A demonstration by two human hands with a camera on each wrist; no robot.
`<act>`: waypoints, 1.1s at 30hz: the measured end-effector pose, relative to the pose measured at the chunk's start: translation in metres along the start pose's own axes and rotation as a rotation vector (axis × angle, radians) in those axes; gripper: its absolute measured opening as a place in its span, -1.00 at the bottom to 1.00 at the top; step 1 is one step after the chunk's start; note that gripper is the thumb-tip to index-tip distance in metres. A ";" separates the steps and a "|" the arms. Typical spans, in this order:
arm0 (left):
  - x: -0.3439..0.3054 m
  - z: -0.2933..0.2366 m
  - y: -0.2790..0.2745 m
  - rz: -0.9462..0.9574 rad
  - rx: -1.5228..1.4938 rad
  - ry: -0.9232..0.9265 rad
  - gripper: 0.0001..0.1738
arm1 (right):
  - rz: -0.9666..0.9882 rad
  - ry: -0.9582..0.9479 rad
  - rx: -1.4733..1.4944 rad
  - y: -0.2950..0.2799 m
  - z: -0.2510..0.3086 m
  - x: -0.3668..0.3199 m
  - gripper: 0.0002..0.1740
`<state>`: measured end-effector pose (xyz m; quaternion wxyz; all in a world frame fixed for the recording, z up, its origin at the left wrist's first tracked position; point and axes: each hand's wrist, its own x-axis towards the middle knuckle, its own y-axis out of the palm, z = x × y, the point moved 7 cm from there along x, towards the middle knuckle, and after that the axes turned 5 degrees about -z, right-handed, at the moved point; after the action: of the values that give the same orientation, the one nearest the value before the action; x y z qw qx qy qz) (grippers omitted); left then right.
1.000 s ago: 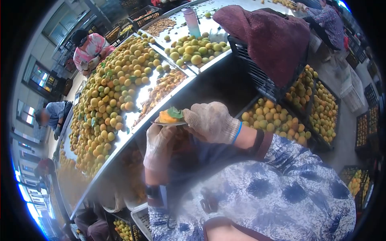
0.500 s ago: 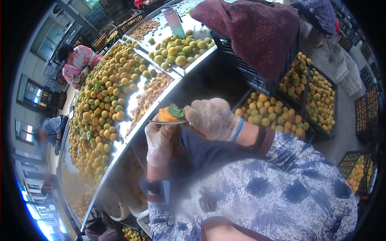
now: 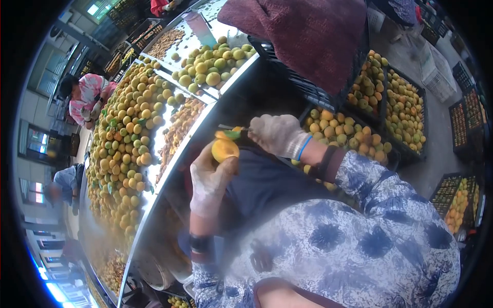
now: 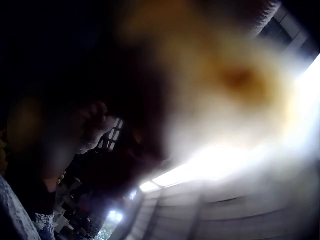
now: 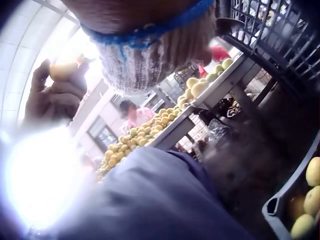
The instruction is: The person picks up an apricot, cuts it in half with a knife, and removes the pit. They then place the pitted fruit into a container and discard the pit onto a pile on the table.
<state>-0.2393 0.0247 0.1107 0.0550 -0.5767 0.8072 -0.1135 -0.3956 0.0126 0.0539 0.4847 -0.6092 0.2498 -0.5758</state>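
My gloved left hand (image 3: pixel 208 180) holds a yellow-orange apricot (image 3: pixel 226 151) between thumb and fingers. The same apricot (image 5: pixel 63 72) shows against the bright light in the right wrist view. A green leaf (image 3: pixel 234 135) lies at the fruit's upper edge, beside an orange flap. My gloved right hand (image 3: pixel 276 134), to the right of the fruit, has its fingers curled round the handle of a small knife. The thin, pale knife blade (image 3: pixel 226 127) reaches left, just above the apricot. The handle is mostly hidden in the fist. Blur covers most of the left wrist view.
A metal sorting table (image 3: pixel 177 134) bears heaped apricots, halved pieces and a bottle (image 3: pixel 199 28). A maroon cloth (image 3: pixel 308 41) drapes a black crate beyond my right hand. Fruit-filled crates (image 3: pixel 405 110) stand at the right. A person in pink (image 3: pixel 90 97) works across the table.
The knife has moved from under the fruit to above it, and the right hand has shifted right and up. The left hand has turned, showing the apricot's round face. The head view has swung right.
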 end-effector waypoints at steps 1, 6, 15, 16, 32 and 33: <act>0.002 0.003 -0.002 -0.033 -0.086 -0.088 -0.46 | 0.025 0.116 0.078 0.005 -0.014 -0.003 -0.73; 0.013 0.048 -0.012 -0.118 -0.294 -0.139 -0.38 | 0.242 0.388 0.316 0.011 -0.023 -0.002 -0.70; 0.017 0.042 0.003 -0.003 -0.527 -0.181 -0.50 | -0.143 -0.198 0.107 -0.016 0.031 0.002 -0.78; 0.017 0.041 0.002 -0.003 -0.528 -0.183 -0.50 | -0.140 -0.198 0.107 -0.014 0.029 0.002 -0.78; 0.013 0.046 0.005 0.060 -0.503 -0.392 -0.61 | -0.198 -0.205 0.038 0.000 0.015 -0.004 -0.82; 0.013 0.045 0.007 0.047 -0.516 -0.412 -0.61 | -0.199 -0.212 0.043 0.000 0.013 -0.004 -0.81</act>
<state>-0.2396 0.0095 0.0657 0.0720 -0.5635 0.7943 0.2151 -0.3835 0.0197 0.0537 0.4619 -0.6780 0.1231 -0.5585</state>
